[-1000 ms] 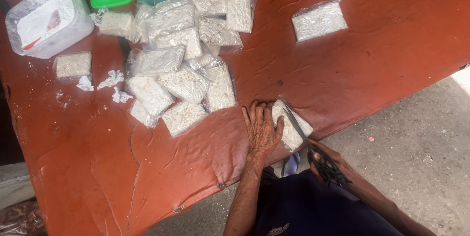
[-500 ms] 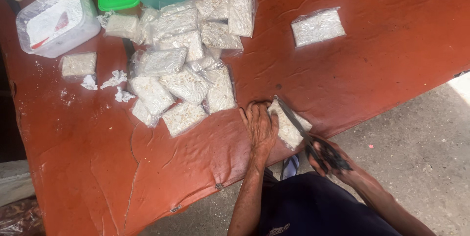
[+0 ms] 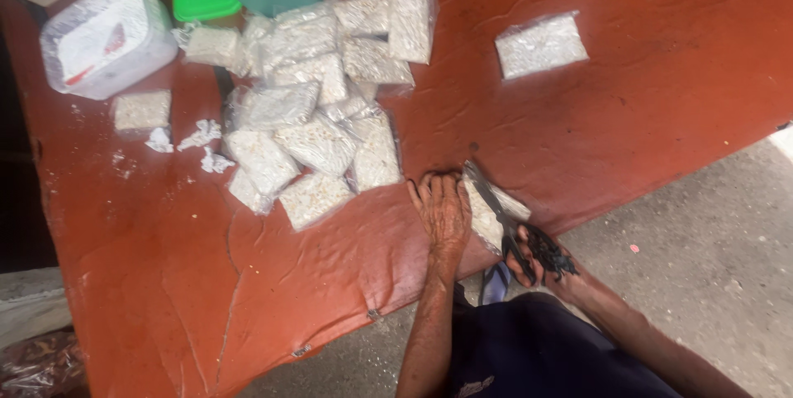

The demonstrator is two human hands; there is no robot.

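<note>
Pressing your left hand (image 3: 443,210) flat, fingers spread, on the near edge of the red surface (image 3: 628,109), you pin down a clear packet (image 3: 487,210) of pale grains so it cannot slide. Your right hand (image 3: 541,256) grips black-handled scissors (image 3: 514,229), blades lying over that packet. A heap of similar packets (image 3: 318,109) sits farther left, one lone packet (image 3: 541,45) far right.

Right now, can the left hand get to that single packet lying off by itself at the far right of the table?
Probably not easily. The left hand lies flat on the packet being cut at the near edge, and the lone packet sits far across the bare red tabletop. Nothing blocks the way, though.
</note>
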